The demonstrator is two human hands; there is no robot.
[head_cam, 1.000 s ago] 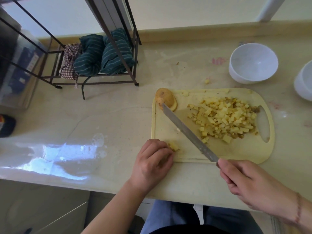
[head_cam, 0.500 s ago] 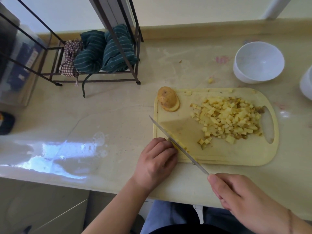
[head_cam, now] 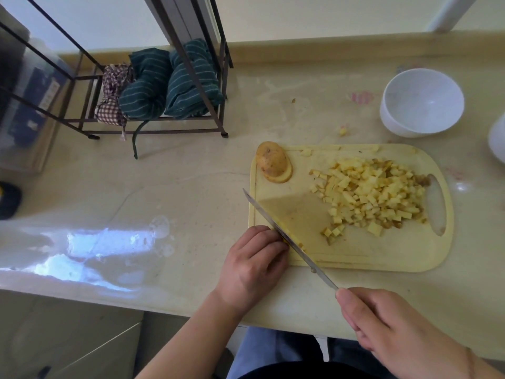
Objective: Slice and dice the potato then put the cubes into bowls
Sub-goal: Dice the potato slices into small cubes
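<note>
Left hand: your left hand (head_cam: 252, 258) sits at the near left corner of the cutting board (head_cam: 382, 253), fingers (head_cam: 269, 243) curled down onto a small potato strip (head_cam: 287, 237) that is mostly hidden beneath them.
Right hand: your right hand (head_cam: 388, 332) is wrapped around the handle of the knife (head_cam: 287, 236), off the board's near edge.
What changed: a second ago the blade lay across the board with its tip by the potato end piece (head_cam: 273, 161); it has since swung to the left corner and now runs right alongside your left knuckles.
Meaning: you look to be cutting the last held strip, though whether the edge is already through it is hard to tell.
Potato: the cubes (head_cam: 371, 192) lie heaped on the right half of the board.
Bowls: the white bowl (head_cam: 422, 102) on the surface beyond holds none yet; a second bowl (head_cam: 497, 140) is at the right edge.
</note>
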